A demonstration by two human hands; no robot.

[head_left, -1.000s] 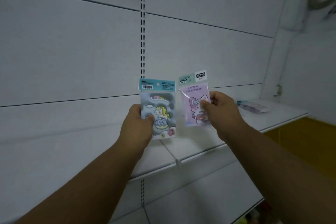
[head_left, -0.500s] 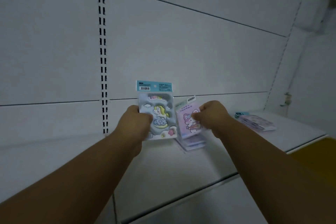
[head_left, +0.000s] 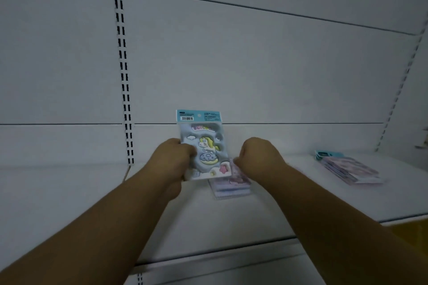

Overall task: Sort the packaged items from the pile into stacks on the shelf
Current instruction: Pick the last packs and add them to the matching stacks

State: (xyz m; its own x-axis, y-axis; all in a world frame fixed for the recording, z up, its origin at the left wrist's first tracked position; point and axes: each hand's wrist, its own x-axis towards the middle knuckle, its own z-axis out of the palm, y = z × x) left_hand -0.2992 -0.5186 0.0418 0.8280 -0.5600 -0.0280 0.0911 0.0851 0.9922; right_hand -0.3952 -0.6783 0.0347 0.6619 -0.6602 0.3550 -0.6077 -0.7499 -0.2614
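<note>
While gripped upright, unicorn pack (head_left: 203,146) in left hand (head_left: 172,164); right hand (head_left: 257,157) curled over pink stack (head_left: 231,186).

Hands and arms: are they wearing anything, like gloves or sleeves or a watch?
No. The left hand and right hand are bare, with no gloves, and no rings show. Both forearms are bare too: no sleeves, watch or bracelet in view. The fingers are mostly curled out of sight.
</note>
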